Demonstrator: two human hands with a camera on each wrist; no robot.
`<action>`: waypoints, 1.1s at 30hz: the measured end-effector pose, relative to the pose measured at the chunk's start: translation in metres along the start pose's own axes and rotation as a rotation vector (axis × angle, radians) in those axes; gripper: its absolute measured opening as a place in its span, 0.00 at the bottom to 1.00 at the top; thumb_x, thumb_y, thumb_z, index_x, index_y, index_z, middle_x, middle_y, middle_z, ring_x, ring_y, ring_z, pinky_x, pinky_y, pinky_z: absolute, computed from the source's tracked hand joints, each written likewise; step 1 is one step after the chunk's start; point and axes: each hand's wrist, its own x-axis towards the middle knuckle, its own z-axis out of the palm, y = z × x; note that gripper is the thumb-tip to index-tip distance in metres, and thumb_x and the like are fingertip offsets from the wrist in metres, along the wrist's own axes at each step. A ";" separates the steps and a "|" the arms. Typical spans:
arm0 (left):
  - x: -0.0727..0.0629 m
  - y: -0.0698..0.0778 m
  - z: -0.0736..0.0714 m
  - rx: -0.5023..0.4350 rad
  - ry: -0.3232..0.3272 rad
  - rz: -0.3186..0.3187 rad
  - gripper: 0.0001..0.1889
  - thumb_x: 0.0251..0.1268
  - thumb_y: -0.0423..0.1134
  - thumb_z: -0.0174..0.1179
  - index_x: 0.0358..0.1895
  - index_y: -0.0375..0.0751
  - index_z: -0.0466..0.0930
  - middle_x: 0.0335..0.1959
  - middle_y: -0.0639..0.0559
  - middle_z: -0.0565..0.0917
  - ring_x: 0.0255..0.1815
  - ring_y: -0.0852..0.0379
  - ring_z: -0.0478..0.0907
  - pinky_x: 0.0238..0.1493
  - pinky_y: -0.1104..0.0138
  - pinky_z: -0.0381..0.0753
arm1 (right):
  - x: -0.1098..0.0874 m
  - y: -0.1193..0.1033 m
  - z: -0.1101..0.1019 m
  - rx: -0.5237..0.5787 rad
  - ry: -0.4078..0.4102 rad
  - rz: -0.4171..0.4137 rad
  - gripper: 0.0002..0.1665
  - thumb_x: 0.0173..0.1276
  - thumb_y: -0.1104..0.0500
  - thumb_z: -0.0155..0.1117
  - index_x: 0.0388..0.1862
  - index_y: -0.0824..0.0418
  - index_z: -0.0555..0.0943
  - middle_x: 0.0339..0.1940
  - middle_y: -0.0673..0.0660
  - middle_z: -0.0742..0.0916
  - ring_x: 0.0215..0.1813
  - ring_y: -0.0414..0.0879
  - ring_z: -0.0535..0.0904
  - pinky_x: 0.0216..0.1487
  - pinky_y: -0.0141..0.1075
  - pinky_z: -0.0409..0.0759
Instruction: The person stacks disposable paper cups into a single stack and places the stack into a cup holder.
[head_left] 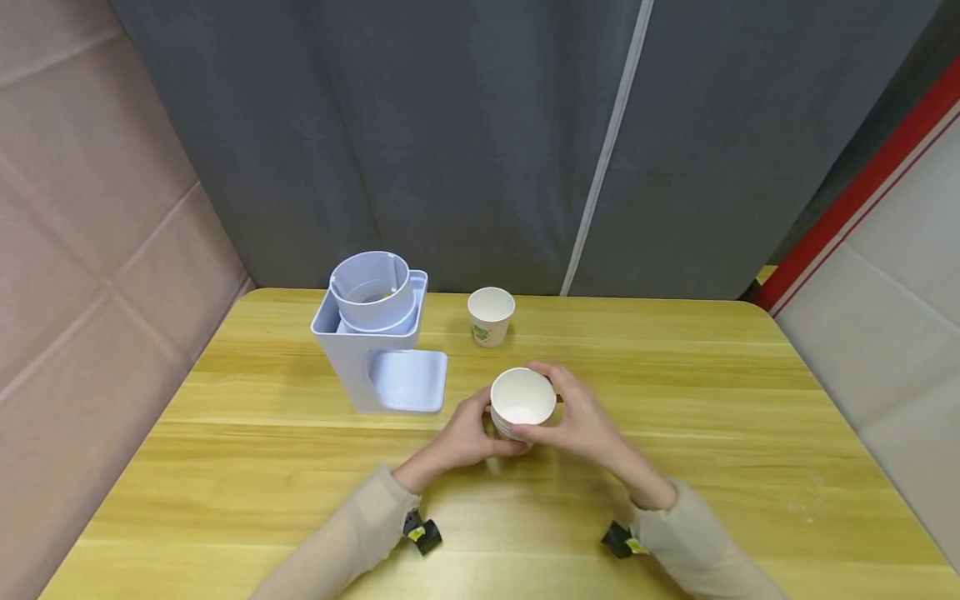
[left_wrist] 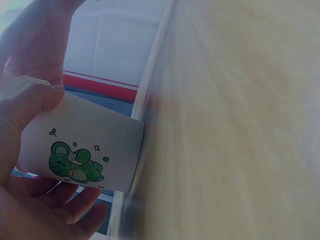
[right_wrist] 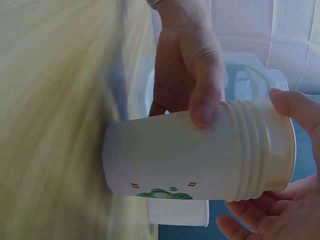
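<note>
A stack of white paper cups [head_left: 522,397] stands upright on the table between my two hands. My left hand [head_left: 471,435] grips the stack from the left, its thumb across the near side below the rims. My right hand [head_left: 581,419] holds the top cup near its rim, thumb on the near side and fingers on the far side. Several rims show one above another in the right wrist view, where the top cup [right_wrist: 280,150] sticks out beyond the rest. A green cartoon animal print [left_wrist: 75,162] decorates the cup wall in the left wrist view.
Behind the stack stands a single paper cup [head_left: 491,315]. To the left is a pale blue plastic holder [head_left: 337,367] with a round tube [head_left: 372,292] on top and a flat tray [head_left: 420,379]. A grey curtain [head_left: 450,150] hangs behind the wooden table [head_left: 712,400].
</note>
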 end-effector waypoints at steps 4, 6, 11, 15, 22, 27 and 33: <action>0.000 0.000 -0.001 -0.001 -0.007 -0.004 0.35 0.43 0.28 0.72 0.58 0.24 0.67 0.53 0.35 0.77 0.54 0.42 0.73 0.54 0.58 0.74 | -0.001 0.005 0.003 0.005 -0.006 0.002 0.44 0.46 0.55 0.78 0.60 0.68 0.70 0.54 0.60 0.79 0.51 0.51 0.76 0.45 0.43 0.78; 0.001 -0.004 0.000 0.005 -0.010 -0.007 0.36 0.43 0.28 0.72 0.59 0.24 0.67 0.53 0.34 0.76 0.54 0.42 0.73 0.54 0.59 0.75 | -0.002 0.007 0.005 0.008 -0.006 -0.001 0.44 0.45 0.56 0.78 0.60 0.69 0.69 0.54 0.61 0.79 0.51 0.52 0.76 0.45 0.42 0.79; 0.006 -0.031 0.005 0.019 -0.005 -0.009 0.37 0.43 0.31 0.73 0.60 0.26 0.67 0.54 0.37 0.76 0.55 0.43 0.73 0.54 0.59 0.75 | -0.003 0.010 0.007 0.019 -0.005 -0.005 0.44 0.45 0.57 0.78 0.60 0.70 0.69 0.55 0.62 0.79 0.52 0.53 0.76 0.45 0.43 0.79; 0.008 -0.041 0.006 0.017 0.000 0.007 0.38 0.43 0.34 0.74 0.60 0.29 0.67 0.54 0.39 0.76 0.55 0.46 0.73 0.55 0.59 0.74 | -0.003 0.010 0.008 0.027 -0.003 0.005 0.44 0.45 0.57 0.78 0.60 0.69 0.69 0.55 0.63 0.78 0.52 0.55 0.75 0.45 0.48 0.79; 0.008 -0.040 0.006 0.023 0.017 0.022 0.38 0.41 0.38 0.75 0.59 0.31 0.69 0.53 0.41 0.78 0.54 0.48 0.74 0.55 0.59 0.74 | -0.002 0.011 0.007 0.026 0.003 0.025 0.43 0.48 0.57 0.77 0.61 0.69 0.69 0.56 0.63 0.78 0.54 0.54 0.74 0.47 0.47 0.77; 0.008 -0.039 0.007 0.041 0.022 -0.001 0.38 0.40 0.37 0.76 0.59 0.33 0.69 0.52 0.44 0.79 0.53 0.51 0.74 0.55 0.60 0.73 | 0.005 0.017 0.003 0.075 0.041 0.020 0.31 0.62 0.59 0.65 0.61 0.70 0.69 0.56 0.65 0.78 0.55 0.56 0.74 0.48 0.49 0.76; 0.005 -0.023 0.007 0.050 0.027 -0.006 0.37 0.40 0.32 0.74 0.58 0.28 0.69 0.51 0.40 0.79 0.52 0.46 0.75 0.55 0.59 0.72 | 0.018 0.029 -0.002 0.117 0.121 0.034 0.24 0.67 0.62 0.58 0.61 0.70 0.70 0.56 0.66 0.78 0.56 0.59 0.74 0.49 0.52 0.75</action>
